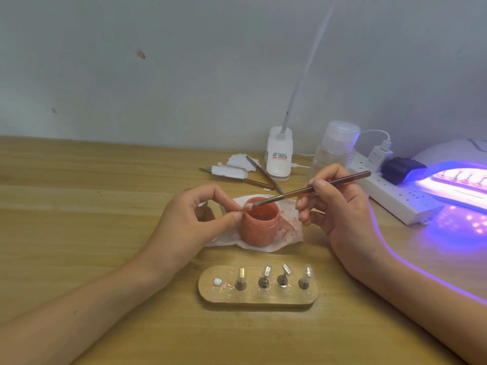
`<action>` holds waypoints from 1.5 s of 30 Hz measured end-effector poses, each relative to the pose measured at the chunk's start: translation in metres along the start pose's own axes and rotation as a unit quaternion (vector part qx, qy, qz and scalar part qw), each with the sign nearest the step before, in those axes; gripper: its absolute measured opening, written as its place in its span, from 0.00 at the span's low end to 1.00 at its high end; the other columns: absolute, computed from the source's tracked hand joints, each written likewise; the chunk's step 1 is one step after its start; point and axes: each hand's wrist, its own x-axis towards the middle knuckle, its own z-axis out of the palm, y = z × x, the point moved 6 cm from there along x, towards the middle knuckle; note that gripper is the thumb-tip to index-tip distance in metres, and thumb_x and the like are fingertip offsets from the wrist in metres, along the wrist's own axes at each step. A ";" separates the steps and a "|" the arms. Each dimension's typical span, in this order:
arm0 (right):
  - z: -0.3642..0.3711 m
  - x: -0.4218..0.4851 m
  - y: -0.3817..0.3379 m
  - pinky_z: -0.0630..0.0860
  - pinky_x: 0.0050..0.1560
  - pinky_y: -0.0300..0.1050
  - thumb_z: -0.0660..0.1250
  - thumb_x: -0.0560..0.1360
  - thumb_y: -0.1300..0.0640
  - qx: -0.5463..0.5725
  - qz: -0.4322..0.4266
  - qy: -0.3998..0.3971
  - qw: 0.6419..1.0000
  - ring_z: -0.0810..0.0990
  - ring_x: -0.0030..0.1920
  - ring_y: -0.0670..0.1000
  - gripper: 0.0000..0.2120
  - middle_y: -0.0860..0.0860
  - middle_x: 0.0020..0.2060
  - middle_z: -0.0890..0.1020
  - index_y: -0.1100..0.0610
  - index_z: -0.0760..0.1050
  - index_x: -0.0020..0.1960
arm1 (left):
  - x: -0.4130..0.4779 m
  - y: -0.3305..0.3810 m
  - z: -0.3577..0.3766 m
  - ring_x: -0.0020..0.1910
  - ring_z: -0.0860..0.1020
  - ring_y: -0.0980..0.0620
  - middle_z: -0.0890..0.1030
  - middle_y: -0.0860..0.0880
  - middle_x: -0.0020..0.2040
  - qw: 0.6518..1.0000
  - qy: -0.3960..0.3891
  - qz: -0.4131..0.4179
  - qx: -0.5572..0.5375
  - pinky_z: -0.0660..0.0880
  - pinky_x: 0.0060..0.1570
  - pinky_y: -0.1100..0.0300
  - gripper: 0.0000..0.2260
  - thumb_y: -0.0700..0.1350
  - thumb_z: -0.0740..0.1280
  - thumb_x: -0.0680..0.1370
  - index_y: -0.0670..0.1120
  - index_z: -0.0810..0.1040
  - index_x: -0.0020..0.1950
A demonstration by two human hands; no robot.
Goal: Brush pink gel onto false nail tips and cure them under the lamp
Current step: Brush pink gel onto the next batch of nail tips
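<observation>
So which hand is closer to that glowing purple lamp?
Right. The right hand, holding the brush, is between the pink jar and the lamp; the left hand, pinching a nail tip, is on the jar's other side.

- The nail tip (pixel 247 206), over the rim of the gel jar (pixel 259 225): mostly covered by the left hand (pixel 189 222) pinching it; outline unreadable.
- Bristles of the brush (pixel 311 190), at the jar's rim: blurred; contact with the nail tip cannot be told.
- The curing lamp (pixel 458 180), far right of the jar: cut by the frame edge; only its left end is seen.
- The clip light (pixel 279 156), behind the jar: label print too small to read; stalk runs out at the top edge.
- The tissue (pixel 284 233), under the jar: middle hidden by the jar, left corner by the hand.
- The mounted tips (pixel 268 271), in front of the jar: too small to tell their coating.
</observation>
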 end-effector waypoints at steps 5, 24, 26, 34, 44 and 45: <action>-0.006 0.001 0.002 0.76 0.32 0.39 0.63 0.80 0.60 -0.003 0.011 0.034 0.999 0.78 0.29 0.49 0.07 0.53 0.30 0.80 0.54 0.70 0.43 | 0.000 -0.001 0.000 0.33 0.70 0.48 0.83 0.44 0.43 1.000 0.004 -0.008 -0.005 0.69 0.38 0.54 0.07 0.41 0.76 0.72 0.51 0.82 0.38; -0.004 0.002 0.000 0.75 0.31 0.39 0.63 0.76 0.56 -0.009 -0.010 0.015 1.000 0.78 0.30 0.49 0.07 0.52 0.30 0.79 0.50 0.74 0.40 | 0.000 -0.002 0.000 0.31 0.68 0.52 0.80 0.55 0.35 1.000 0.002 -0.009 -0.008 0.66 0.31 0.62 0.05 0.42 0.76 0.72 0.51 0.82 0.38; -0.001 0.001 -0.001 0.76 0.32 0.40 0.63 0.77 0.56 -0.004 -0.012 -0.002 1.000 0.78 0.30 0.50 0.06 0.53 0.31 0.80 0.51 0.73 0.41 | 0.000 -0.001 0.000 0.30 0.68 0.53 0.80 0.56 0.34 1.000 0.002 -0.009 -0.007 0.65 0.29 0.65 0.06 0.42 0.75 0.72 0.51 0.82 0.38; -0.001 0.001 -0.001 0.76 0.32 0.40 0.63 0.76 0.56 -0.001 -0.009 0.008 1.000 0.78 0.30 0.50 0.05 0.54 0.31 0.80 0.52 0.73 0.41 | 0.000 -0.001 0.001 0.29 0.66 0.54 0.78 0.57 0.31 1.000 0.002 -0.008 -0.009 0.65 0.28 0.64 0.07 0.40 0.75 0.73 0.49 0.82 0.38; 0.000 0.002 0.000 0.76 0.32 0.40 0.62 0.77 0.56 -0.010 -0.009 0.003 1.000 0.78 0.30 0.50 0.07 0.54 0.30 0.80 0.50 0.74 0.40 | 0.000 0.001 0.001 0.30 0.67 0.51 0.80 0.47 0.37 1.000 -0.001 0.002 -0.010 0.66 0.32 0.58 0.04 0.40 0.75 0.72 0.46 0.81 0.39; 0.000 0.001 0.001 0.76 0.32 0.40 0.63 0.77 0.55 -0.021 -0.005 0.000 1.000 0.78 0.30 0.50 0.06 0.54 0.31 0.80 0.51 0.73 0.41 | -0.001 0.001 0.001 0.30 0.67 0.50 0.81 0.44 0.39 1.000 -0.001 0.001 -0.010 0.67 0.34 0.56 0.04 0.41 0.75 0.72 0.45 0.81 0.40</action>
